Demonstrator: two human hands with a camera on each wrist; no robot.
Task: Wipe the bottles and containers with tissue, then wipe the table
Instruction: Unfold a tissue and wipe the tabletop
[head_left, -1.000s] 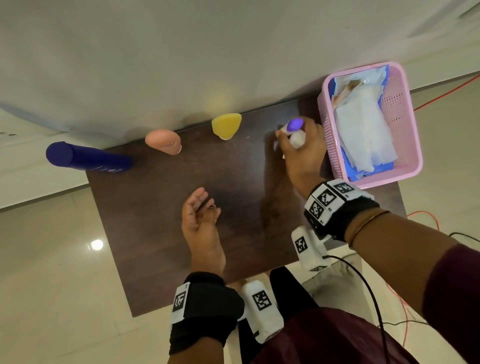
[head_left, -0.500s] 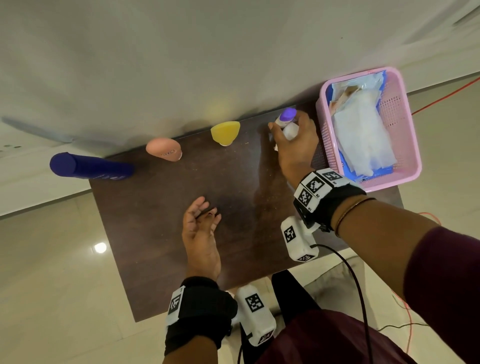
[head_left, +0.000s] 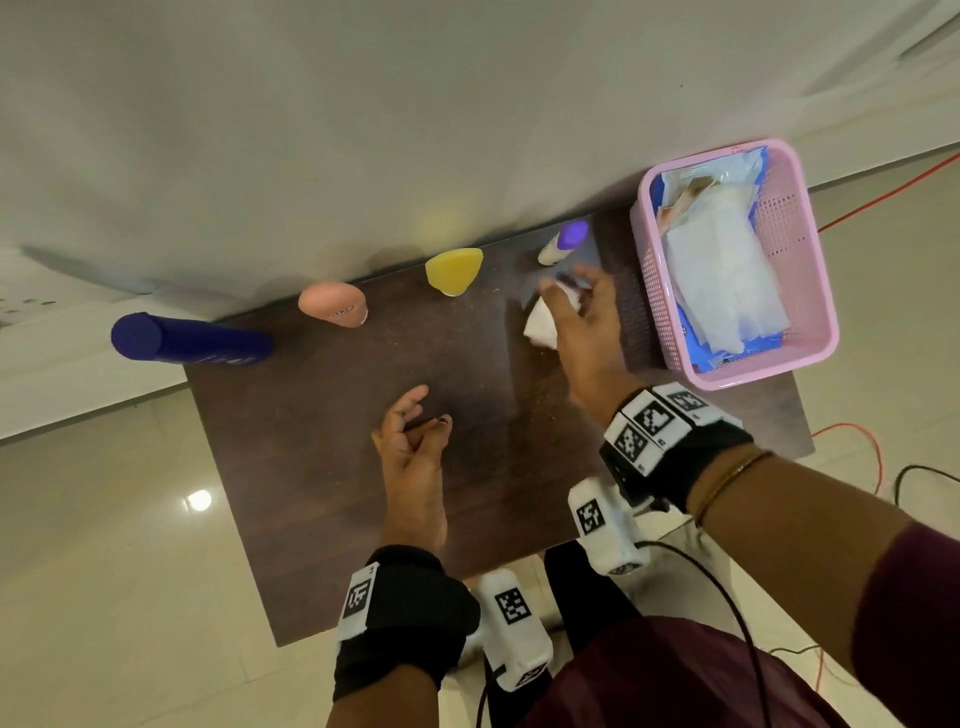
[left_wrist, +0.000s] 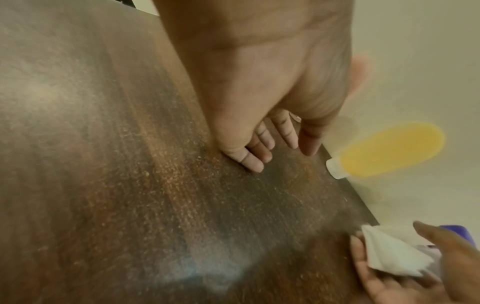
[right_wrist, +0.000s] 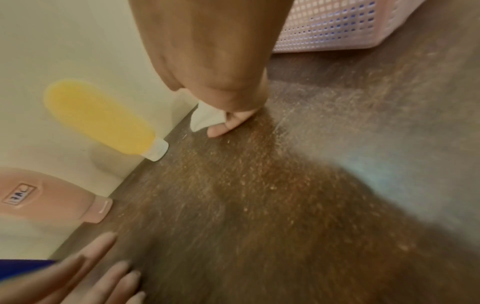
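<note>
Along the back edge of the dark wooden table (head_left: 322, 467) stand a tall blue bottle (head_left: 187, 340), a pink bottle (head_left: 335, 304), a yellow bottle (head_left: 453, 270) and a small white bottle with a purple cap (head_left: 563, 240). My right hand (head_left: 576, 317) hovers just in front of the purple-capped bottle and holds a crumpled white tissue (head_left: 540, 325) in curled fingers; the tissue (left_wrist: 389, 255) shows clearly in the left wrist view. My left hand (head_left: 415, 431) hangs over the table's middle with relaxed fingers, holding nothing.
A pink plastic basket (head_left: 810, 291) with tissue packs and loose tissues sits at the table's right end, close to my right hand. A pale wall runs right behind the bottles. Orange and black cables lie on the tiled floor at right.
My right hand set the purple-capped bottle down at the table's back edge and let go, drawing back a little with the tissue. The left hand barely moved.
</note>
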